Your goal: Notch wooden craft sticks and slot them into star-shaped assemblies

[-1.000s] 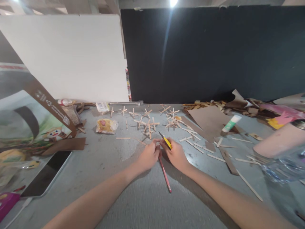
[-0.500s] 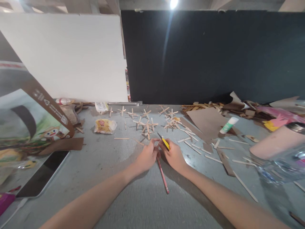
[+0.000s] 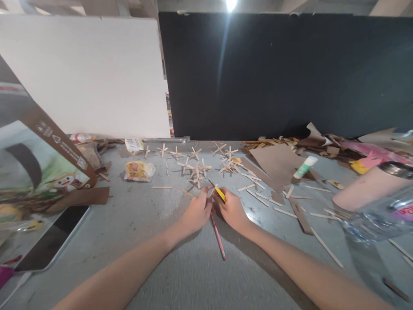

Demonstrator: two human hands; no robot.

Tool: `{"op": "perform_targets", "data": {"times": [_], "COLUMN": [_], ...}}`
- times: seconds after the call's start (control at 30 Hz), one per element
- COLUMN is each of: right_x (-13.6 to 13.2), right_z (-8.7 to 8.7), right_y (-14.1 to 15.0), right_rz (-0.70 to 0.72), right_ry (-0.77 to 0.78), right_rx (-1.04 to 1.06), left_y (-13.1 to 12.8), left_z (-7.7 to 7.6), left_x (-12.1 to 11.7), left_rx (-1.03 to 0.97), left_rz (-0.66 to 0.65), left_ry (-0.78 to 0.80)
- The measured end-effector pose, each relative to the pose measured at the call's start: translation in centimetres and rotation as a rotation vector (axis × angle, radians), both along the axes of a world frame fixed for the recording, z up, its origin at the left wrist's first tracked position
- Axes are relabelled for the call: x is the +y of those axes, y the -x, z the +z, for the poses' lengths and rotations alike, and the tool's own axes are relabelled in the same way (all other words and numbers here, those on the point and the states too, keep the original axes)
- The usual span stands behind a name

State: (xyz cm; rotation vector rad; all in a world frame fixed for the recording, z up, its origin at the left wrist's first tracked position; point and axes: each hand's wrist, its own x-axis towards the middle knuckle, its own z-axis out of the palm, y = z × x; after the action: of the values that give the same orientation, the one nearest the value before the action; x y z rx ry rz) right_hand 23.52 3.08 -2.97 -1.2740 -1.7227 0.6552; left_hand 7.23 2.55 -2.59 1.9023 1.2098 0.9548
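My right hand (image 3: 232,209) is closed around a yellow utility knife (image 3: 220,193), whose dark, narrow tip points up and to the left. Close beside it, my left hand (image 3: 196,211) is pinched shut at the knife's tip, and whatever lies between its fingers is too small to make out. A red pencil (image 3: 218,237) lies on the table, its upper end hidden beneath the hands. Just beyond my fingers stand star-shaped pieces made of crossed wooden sticks (image 3: 197,171), with a further cluster of sticks (image 3: 230,165) to their right.
Loose wooden sticks (image 3: 285,212) and brown cardboard (image 3: 274,161) lie to the right, with a glue stick (image 3: 305,167), a pink tumbler (image 3: 368,189) and a plastic bottle (image 3: 377,224). Leftward are a snack packet (image 3: 138,171), a phone (image 3: 53,239) and a printed box (image 3: 48,159). Boards (image 3: 274,77) stand behind.
The whole view has shifted slightly, so things appear a little further left. The yellow knife is tilted somewhat flatter between my hands, which stay together in the same place.
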Motion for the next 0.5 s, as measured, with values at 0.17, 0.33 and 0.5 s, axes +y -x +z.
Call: {"op": "perform_targets", "data": {"times": [0.17,0.33,0.5], "right_x": [0.2,0.4,-0.1], "right_z": [-0.2,-0.3,-0.5], "right_y": [-0.1,-0.3,0.0], "right_rz": [0.01,0.007,0.08], "right_ry": [-0.023,-0.043,-0.064], "right_rx": [-0.01,-0.03,-0.061], "left_y": [-0.1,0.0,0.2], "left_z": [-0.1,-0.2,-1.0], "left_x": [0.0,0.2,1.4], "left_rx": [0.043,0.068,-0.075], "left_rz": [-0.011,-0.019,0.046], "left_ry": [0.022,0.038,0.0]}}
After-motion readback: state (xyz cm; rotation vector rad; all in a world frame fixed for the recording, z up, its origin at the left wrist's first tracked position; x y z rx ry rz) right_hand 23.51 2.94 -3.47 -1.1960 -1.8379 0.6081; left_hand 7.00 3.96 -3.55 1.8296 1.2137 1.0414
